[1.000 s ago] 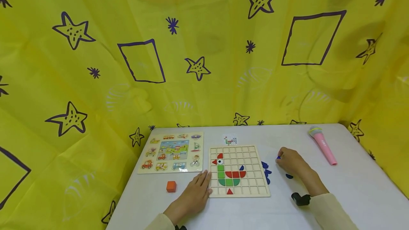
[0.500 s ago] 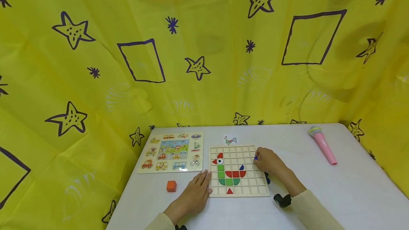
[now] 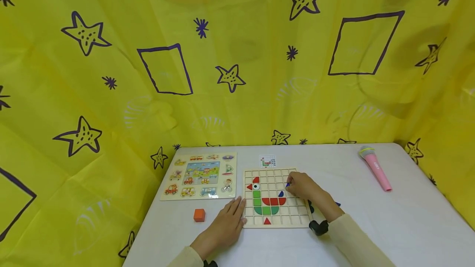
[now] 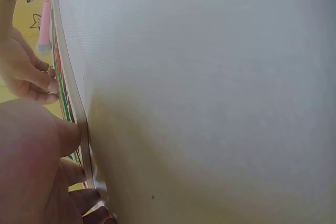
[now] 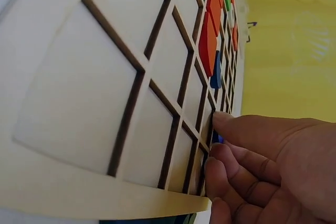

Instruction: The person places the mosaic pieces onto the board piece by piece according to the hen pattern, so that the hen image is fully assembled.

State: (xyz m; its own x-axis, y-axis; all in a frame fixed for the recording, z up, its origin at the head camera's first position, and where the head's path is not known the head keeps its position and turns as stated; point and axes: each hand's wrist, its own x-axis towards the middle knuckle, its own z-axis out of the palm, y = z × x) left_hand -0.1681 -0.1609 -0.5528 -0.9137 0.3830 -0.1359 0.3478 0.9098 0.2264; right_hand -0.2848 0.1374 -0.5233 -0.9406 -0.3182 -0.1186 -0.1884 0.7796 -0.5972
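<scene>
A wooden grid board (image 3: 301,219) holds red, green and blue pieces laid out like a bird, with a round eye piece (image 3: 256,186). My left hand (image 3: 227,222) rests along the board's left edge, fingers extended. In the left wrist view its thumb (image 4: 68,136) lies against the board's side. Over the right part of the grid, my right hand (image 3: 304,185) pinches a small blue piece (image 5: 218,138), mostly covered by the fingertips. Just left of those fingers, a blue quarter-round piece (image 3: 281,194) sits in a cell above the red row (image 3: 273,202).
Dark blue pieces (image 3: 311,206) lie by the board's right edge, partly behind the right arm. A small printed bird card (image 3: 267,161) lies behind the board. Leftward are a vehicle puzzle (image 3: 165,195) and an orange cube (image 3: 199,215). A pink toy microphone (image 3: 376,170) lies far right.
My right hand has carried the blue piece leftward from the table right of the board, across its edge, to over the grid. The left hand has stayed in place.
</scene>
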